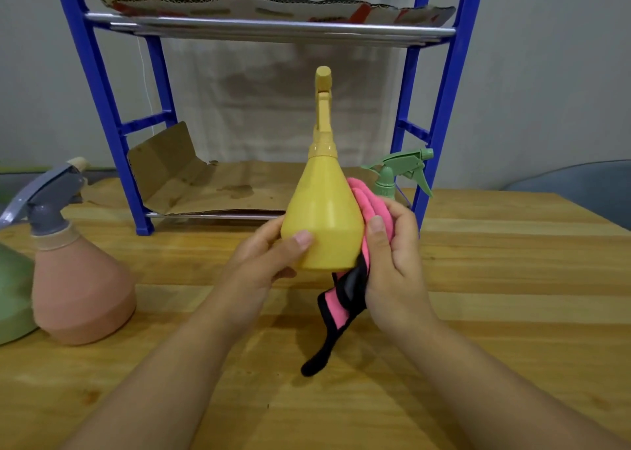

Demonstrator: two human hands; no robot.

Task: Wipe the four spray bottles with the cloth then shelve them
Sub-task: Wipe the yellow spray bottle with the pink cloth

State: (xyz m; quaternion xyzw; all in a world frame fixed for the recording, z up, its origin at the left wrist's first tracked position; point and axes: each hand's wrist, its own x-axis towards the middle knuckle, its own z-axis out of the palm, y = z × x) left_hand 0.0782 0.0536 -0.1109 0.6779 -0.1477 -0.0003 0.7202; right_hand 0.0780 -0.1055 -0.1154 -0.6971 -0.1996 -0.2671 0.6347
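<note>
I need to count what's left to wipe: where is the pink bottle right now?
In the head view, the pink bottle stands on the wooden table at the left, beside a green bottle at the frame's left edge, left of the blue rack.

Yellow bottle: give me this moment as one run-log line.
step: wiping | left hand: holds yellow bottle | right hand: presses pink cloth to its side | shelf: no bottle visibly shelved

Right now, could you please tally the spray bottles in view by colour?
Yellow spray bottle: 1
Pink spray bottle: 1
Green spray bottles: 2
Total: 4
</note>
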